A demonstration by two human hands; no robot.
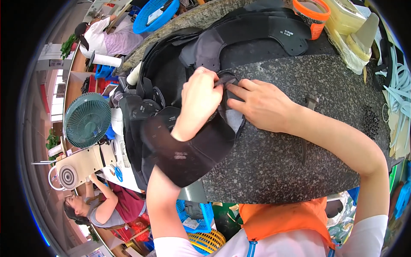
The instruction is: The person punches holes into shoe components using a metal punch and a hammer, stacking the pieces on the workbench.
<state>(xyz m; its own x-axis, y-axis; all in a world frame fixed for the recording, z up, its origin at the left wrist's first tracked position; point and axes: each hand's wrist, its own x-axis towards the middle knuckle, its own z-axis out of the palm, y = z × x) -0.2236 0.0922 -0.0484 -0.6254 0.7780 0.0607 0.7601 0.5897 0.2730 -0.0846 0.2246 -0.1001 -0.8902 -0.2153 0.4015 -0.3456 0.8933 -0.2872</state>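
Fingers (246, 83) of the right hand (269, 107) are bent and a little spread, with the thumb and first finger closed on the top edge of a small black curved piece with a grey inside (234, 118). On its other side, the left hand (198, 98) is curled up tight, its fingertips pinching the same top edge, so the two hands nearly touch. That curved piece is near the middle of the dark, speckled stone desk (269, 167), toward the left side. A big, soft black flap with pale print (192, 150) hangs over the left wrist and reaches the front edge of the desk; I cannot tell if it is joined to the curved piece. Along the left edge lies a messy heap of black shaped pieces (143, 107), and a long black bent piece (252, 34) lies along the far edge. A round orange tub (316, 34) stands near the far right corner, and beside it is a grey cone (365, 36). A metal-headed tool with a thin handle (312, 101) lies partly under the right forearm. Lots of tiny black rings (370, 122) sit in a pile by the right edge, close to some pale blue strips (396, 98).
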